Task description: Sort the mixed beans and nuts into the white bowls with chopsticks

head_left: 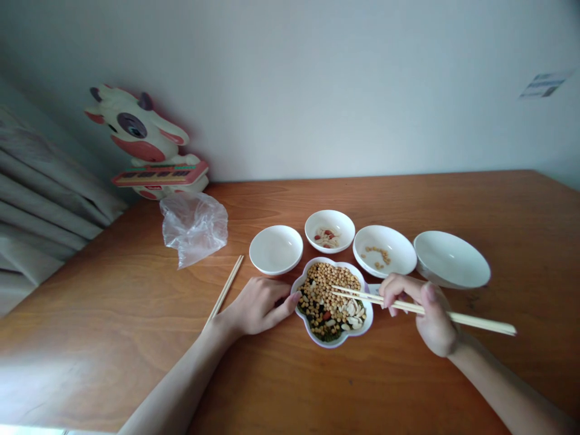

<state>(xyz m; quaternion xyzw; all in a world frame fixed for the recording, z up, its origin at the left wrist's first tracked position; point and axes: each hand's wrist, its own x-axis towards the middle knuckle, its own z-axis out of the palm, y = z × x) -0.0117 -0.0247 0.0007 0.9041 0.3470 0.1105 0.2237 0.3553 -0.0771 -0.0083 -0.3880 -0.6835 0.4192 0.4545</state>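
A flower-shaped white bowl (333, 346) with a purple-tinted rim and a short handle holds soybeans (335, 277), pale flat seeds or nut halves (354, 312), a few red pieces and dark green bits. My left hand (258, 306) grips its left edge, thumb on the rim and the other fingers curled beside it. Between the fingers of my right hand (423, 308) is a pair of chopsticks (480, 321). Their tips lie close together over the soybeans, and I cannot make out any bean between them. My right fingers partly cover the bowl's handle (374, 289).
Behind stand a bare white bowl (276, 249), a bowl with red and pale pieces (342, 223), one with some soybeans (399, 251), and another bare bowl (453, 260). Spare chopsticks (225, 287), a clear plastic bag (194, 226) and a cow toy piano (158, 175) are left.
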